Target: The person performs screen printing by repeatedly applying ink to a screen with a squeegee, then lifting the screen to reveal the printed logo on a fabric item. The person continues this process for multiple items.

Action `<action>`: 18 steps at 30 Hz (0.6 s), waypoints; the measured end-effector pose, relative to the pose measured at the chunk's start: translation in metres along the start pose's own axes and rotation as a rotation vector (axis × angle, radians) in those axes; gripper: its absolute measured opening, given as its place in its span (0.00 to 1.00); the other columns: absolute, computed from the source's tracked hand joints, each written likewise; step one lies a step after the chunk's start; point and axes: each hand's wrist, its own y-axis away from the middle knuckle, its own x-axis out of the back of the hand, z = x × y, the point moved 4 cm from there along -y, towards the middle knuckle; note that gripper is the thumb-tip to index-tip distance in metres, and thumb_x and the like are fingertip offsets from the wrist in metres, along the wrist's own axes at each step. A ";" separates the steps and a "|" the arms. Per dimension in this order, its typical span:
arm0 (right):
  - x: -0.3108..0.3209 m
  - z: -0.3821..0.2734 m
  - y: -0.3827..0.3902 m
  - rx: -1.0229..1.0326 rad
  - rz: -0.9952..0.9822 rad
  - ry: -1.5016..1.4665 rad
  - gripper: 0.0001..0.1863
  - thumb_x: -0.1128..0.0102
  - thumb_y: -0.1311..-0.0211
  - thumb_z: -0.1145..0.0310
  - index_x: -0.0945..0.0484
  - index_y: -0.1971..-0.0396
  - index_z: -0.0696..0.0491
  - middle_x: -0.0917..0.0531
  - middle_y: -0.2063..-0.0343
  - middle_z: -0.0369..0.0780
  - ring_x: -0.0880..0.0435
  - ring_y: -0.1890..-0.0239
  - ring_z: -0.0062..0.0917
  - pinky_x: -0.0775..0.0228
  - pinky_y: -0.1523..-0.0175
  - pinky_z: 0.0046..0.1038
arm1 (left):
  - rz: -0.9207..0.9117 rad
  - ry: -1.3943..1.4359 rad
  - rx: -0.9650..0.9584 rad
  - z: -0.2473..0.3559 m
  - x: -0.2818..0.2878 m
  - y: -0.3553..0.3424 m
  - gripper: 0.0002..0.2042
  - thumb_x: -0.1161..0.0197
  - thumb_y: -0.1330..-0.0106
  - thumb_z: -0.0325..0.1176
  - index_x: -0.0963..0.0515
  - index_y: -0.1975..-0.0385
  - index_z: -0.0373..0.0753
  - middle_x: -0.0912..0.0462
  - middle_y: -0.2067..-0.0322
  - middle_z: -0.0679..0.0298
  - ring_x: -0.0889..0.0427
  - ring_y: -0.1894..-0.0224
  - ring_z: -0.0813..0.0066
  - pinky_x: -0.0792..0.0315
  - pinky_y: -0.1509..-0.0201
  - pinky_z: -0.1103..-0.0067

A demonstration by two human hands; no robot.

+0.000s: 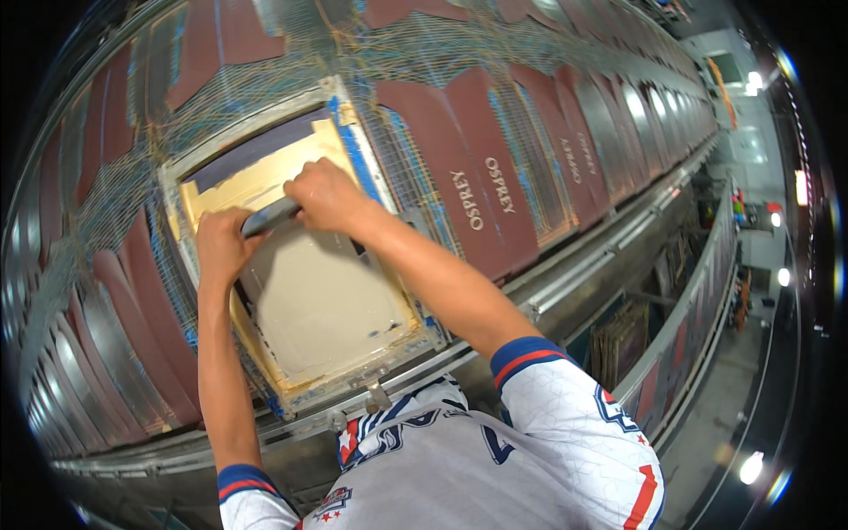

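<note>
Both my hands grip a grey squeegee [274, 215] across a screen-printing frame [252, 131]. My left hand [223, 245] is closed round its left end, by the frame's left side. Wrapped over the other end is my right hand [327, 196], a little farther away. Cream-coloured ink [322, 305] covers the mesh on my side of the squeegee. Yellowish tape lines the inside of the frame, and blue tape [358, 155] runs along its right side. The blade's lower edge is hidden by my hands and the handle.
Maroon cut panels [442, 132], some with pale printed lettering, lie in rows on a long table marked with coloured lines. A metal rail [609, 243] follows the table's near edge. Stacked frames [620, 349] stand below at the right, beside an aisle [707, 389] and another long table.
</note>
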 end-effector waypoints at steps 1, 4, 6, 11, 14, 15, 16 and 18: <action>-0.002 -0.007 0.013 -0.015 -0.028 -0.003 0.11 0.27 0.54 0.63 0.16 0.73 0.53 0.14 0.73 0.43 0.16 0.61 0.40 0.27 0.49 0.41 | 0.016 0.046 0.019 0.006 0.000 0.011 0.15 0.19 0.58 0.34 0.14 0.70 0.39 0.15 0.73 0.57 0.16 0.69 0.52 0.26 0.61 0.66; -0.003 -0.037 0.084 -0.086 -0.062 -0.028 0.11 0.28 0.51 0.64 0.17 0.69 0.52 0.14 0.69 0.42 0.18 0.57 0.37 0.33 0.45 0.40 | 0.028 0.007 -0.076 0.042 -0.019 0.063 0.13 0.20 0.61 0.30 0.15 0.74 0.41 0.17 0.76 0.57 0.19 0.72 0.54 0.32 0.62 0.65; -0.003 -0.068 0.132 -0.085 -0.078 -0.040 0.12 0.29 0.52 0.67 0.19 0.68 0.53 0.16 0.69 0.41 0.20 0.56 0.36 0.33 0.46 0.37 | -0.014 -0.017 -0.061 0.066 -0.030 0.116 0.14 0.21 0.62 0.30 0.16 0.72 0.43 0.16 0.73 0.60 0.19 0.70 0.57 0.33 0.59 0.65; 0.004 -0.112 0.190 -0.049 -0.181 -0.156 0.16 0.25 0.58 0.67 0.22 0.69 0.52 0.18 0.68 0.40 0.20 0.55 0.36 0.32 0.48 0.38 | -0.095 0.022 -0.019 0.102 -0.035 0.190 0.17 0.20 0.60 0.32 0.16 0.66 0.45 0.15 0.70 0.66 0.18 0.65 0.63 0.35 0.55 0.67; 0.001 -0.098 0.167 -0.029 -0.165 -0.098 0.16 0.25 0.58 0.67 0.21 0.68 0.52 0.16 0.69 0.40 0.19 0.57 0.36 0.31 0.49 0.40 | -0.149 -0.035 -0.021 0.088 -0.026 0.165 0.17 0.20 0.57 0.34 0.16 0.65 0.45 0.15 0.70 0.66 0.18 0.63 0.64 0.35 0.51 0.67; 0.008 -0.088 0.146 -0.040 -0.135 -0.092 0.16 0.25 0.57 0.65 0.20 0.68 0.52 0.15 0.69 0.40 0.18 0.58 0.37 0.31 0.49 0.40 | -0.135 -0.069 -0.025 0.078 -0.020 0.146 0.15 0.21 0.55 0.35 0.16 0.66 0.45 0.15 0.70 0.65 0.18 0.63 0.64 0.36 0.52 0.66; 0.010 -0.075 0.122 -0.005 -0.107 -0.074 0.16 0.25 0.56 0.65 0.20 0.68 0.52 0.15 0.70 0.41 0.18 0.58 0.38 0.31 0.50 0.41 | -0.120 -0.099 -0.031 0.066 -0.015 0.124 0.14 0.21 0.53 0.36 0.16 0.67 0.45 0.16 0.70 0.65 0.18 0.62 0.65 0.36 0.52 0.66; 0.012 -0.047 0.074 0.033 -0.085 -0.034 0.15 0.25 0.55 0.64 0.20 0.68 0.52 0.15 0.71 0.42 0.17 0.60 0.40 0.29 0.52 0.43 | -0.069 -0.141 -0.037 0.036 -0.010 0.078 0.13 0.21 0.51 0.39 0.15 0.68 0.45 0.16 0.71 0.64 0.17 0.64 0.63 0.35 0.53 0.65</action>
